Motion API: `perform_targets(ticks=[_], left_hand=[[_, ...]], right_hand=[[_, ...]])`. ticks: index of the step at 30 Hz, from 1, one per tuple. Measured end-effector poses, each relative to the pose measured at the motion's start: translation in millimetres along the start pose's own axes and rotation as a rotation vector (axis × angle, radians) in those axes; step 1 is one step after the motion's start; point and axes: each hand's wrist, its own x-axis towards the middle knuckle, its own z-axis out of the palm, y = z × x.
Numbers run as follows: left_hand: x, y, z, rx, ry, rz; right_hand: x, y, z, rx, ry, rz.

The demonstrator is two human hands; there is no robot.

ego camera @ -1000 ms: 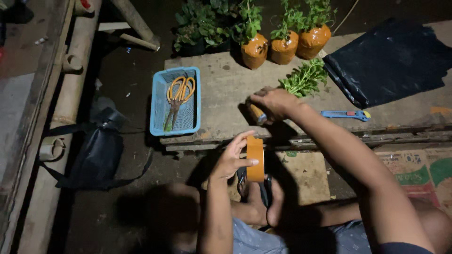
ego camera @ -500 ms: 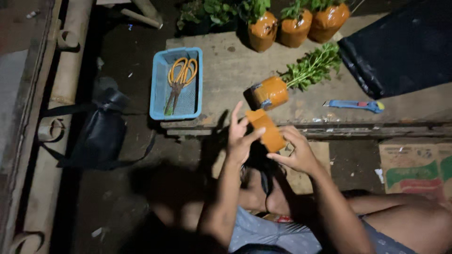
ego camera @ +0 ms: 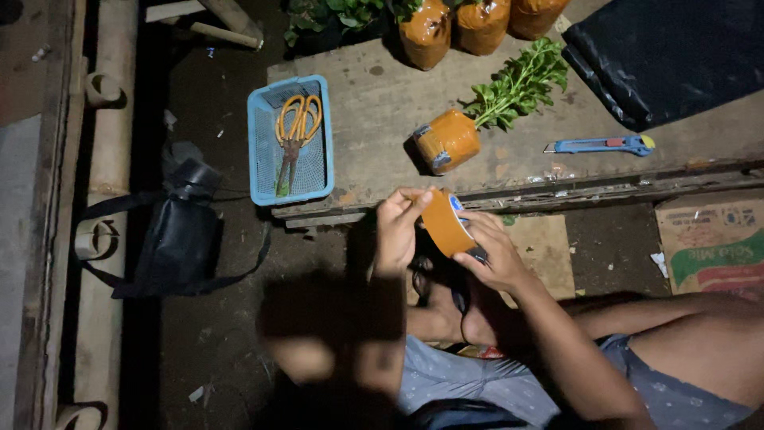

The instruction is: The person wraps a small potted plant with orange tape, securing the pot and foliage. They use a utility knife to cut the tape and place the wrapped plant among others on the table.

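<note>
Far left of the hands: 1 black fabric bag with straps [ego camera: 179,239] on the dark ground, well apart from both hands.

Up and left of the left hand: 1 light-blue plastic mesh basket [ego camera: 263,171] on the edge of the weathered wooden board [ego camera: 374,103]. Inside it: 1 pair of orange-handled scissors [ego camera: 293,131], lying flat.

Left hand [ego camera: 398,231]: fingers curled, thumb and forefinger pinched on the upper left rim of 1 roll of brown packing tape [ego camera: 444,223]. Grip closed on the roll.

Right hand [ego camera: 495,253]: fingers wrapped around the lower right side of the same roll, also closed on it. The roll sits between the 2 hands, held on edge just below the near edge of the board, above the person's lap.

Just above the hands, on the board: 1 seedling with green leaves, its root ball wrapped in orange-brown tape [ego camera: 450,139], lying on its side, leaves pointing up and right.

Further above, at the far edge of the board: 3 more orange-brown wrapped plant bundles [ego camera: 430,32], upright, partly cut off by the frame.

Up and right of the right hand: 1 blue utility knife with a yellow end [ego camera: 601,145], flat on the board. Beyond it: 1 sheet of black plastic [ego camera: 676,56].

Right of the right hand, on the ground: 1 piece of printed brown cardboard [ego camera: 712,243].
</note>
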Motion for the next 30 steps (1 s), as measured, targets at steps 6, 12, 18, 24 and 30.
perform_targets(ticks=[6,12,18,24,30], left_hand=[[36,21,14,0.130,0.114,0.154],[105,22,16,0.289,0.177,0.266],[158,25,16,0.459,0.182,0.223],[163,38,27,0.353,0.192,-0.008],[151,54,34,0.286,0.219,-0.147]], right_hand=[[3,-7,14,-0.143,0.118,0.450],[23,-8,13,0.324,0.262,0.525],[61,-9,11,0.375,0.372,0.624],[75,-5,21,0.459,0.411,0.658],[72,5,25,0.458,0.421,0.629]])
